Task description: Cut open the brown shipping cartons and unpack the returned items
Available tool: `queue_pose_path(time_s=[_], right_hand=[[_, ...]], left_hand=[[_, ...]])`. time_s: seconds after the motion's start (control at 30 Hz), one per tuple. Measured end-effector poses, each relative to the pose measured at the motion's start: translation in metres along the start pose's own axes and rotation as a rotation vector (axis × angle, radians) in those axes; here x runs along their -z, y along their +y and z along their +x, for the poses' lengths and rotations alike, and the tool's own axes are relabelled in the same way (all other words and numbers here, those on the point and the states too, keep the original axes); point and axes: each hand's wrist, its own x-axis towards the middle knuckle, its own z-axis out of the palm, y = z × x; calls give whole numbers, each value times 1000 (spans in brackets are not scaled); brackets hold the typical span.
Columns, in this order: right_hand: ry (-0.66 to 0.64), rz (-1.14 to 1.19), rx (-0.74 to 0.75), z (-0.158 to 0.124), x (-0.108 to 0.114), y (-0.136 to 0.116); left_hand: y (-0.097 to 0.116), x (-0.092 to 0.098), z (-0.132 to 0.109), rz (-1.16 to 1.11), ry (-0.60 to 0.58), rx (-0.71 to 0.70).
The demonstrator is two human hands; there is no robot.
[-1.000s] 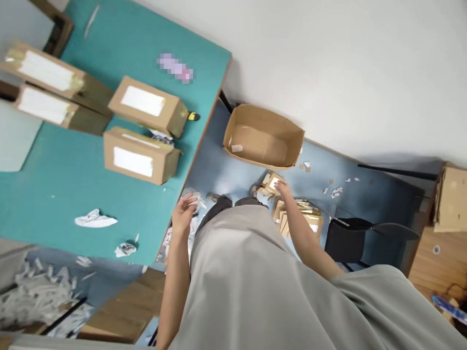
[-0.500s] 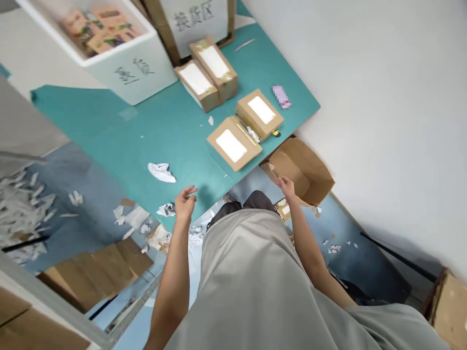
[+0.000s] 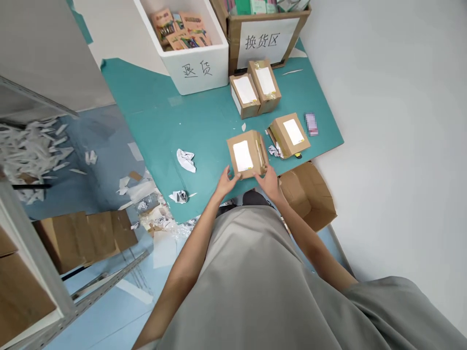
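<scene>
Head view: I see a white-labelled brown cardboard box [image 3: 245, 154] on the teal table [image 3: 156, 126], near the front edge. The left hand [image 3: 226, 183] and right hand [image 3: 269, 182], apart, touch the box's near corners; whether they grip, I cannot tell from here. Crumpled white paper [image 3: 274, 150] lies between it and another brown box [image 3: 292, 133].

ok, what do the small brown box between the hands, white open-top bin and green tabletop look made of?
Small brown box: cardboard, matte; plain tan faces, creased edges.
White open-top bin: probably foam, matte; thick rim, blocky walls.
Green tabletop: maybe vinyl or rubber covering, smooth; flat, even colour.
</scene>
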Motion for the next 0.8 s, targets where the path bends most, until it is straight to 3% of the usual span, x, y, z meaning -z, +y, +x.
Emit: queue_pose_path(time_s=[0.13, 0.3, 0.4, 0.47, 0.67, 0.8], right_hand=[[-143, -39, 195, -4, -14, -18], [-528, -175, 680, 12, -9, -31], [-618, -294, 855, 20, -6, -34], [-611, -287, 867, 26, -4, -35], [-527, -194, 651, 64, 9, -29], [-554, -196, 735, 79, 30, -23]], left_hand=[[3, -8, 1, 8, 110, -58], [19, -13, 3, 204, 378, -134], [33, -13, 8, 355, 482, -165], [39, -9, 10, 384, 502, -176], [46, 3, 1, 208, 469, -130], [53, -5, -6, 143, 527, -128]])
